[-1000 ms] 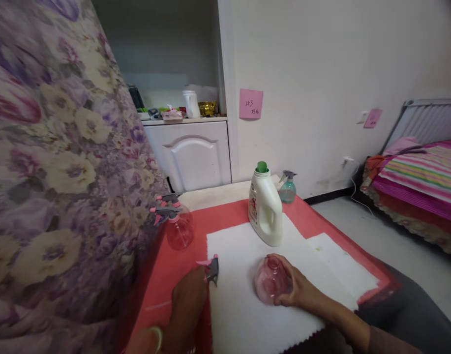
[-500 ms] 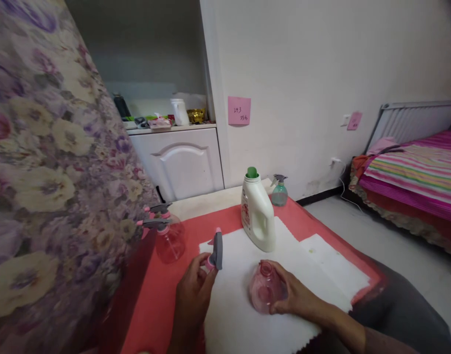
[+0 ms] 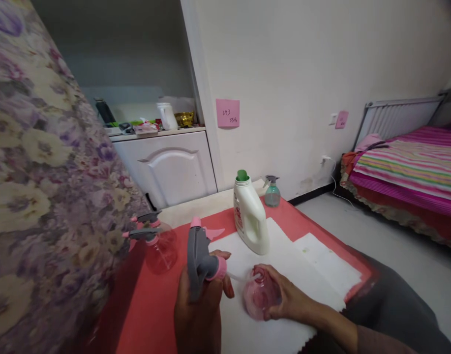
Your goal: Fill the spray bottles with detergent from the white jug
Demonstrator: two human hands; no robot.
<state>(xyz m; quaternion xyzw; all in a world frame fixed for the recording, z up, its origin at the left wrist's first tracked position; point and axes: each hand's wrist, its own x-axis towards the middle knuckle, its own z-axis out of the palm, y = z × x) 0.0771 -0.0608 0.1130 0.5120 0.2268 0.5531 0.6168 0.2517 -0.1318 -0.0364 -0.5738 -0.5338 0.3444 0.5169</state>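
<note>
My left hand is closed round a grey and pink spray head, its trigger pointing up and to the right. A thin clear dip tube runs from the pink collar toward the bottle on the right, its end at the bottle mouth. My right hand grips that round, clear pink spray bottle from its right side over the white cloth. Behind them stands a cream detergent jug with a green spout insert in its uncapped neck.
Two pink spray bottles with grey heads stand at the left of the red tabletop. A green spray bottle is at the back. A small white cloth lies right. A floral curtain hangs left.
My left hand has raised and turned the spray head, so its tube now reaches the bottle mouth. My right hand keeps its hold on the bottle. The view has shifted slightly right.
</note>
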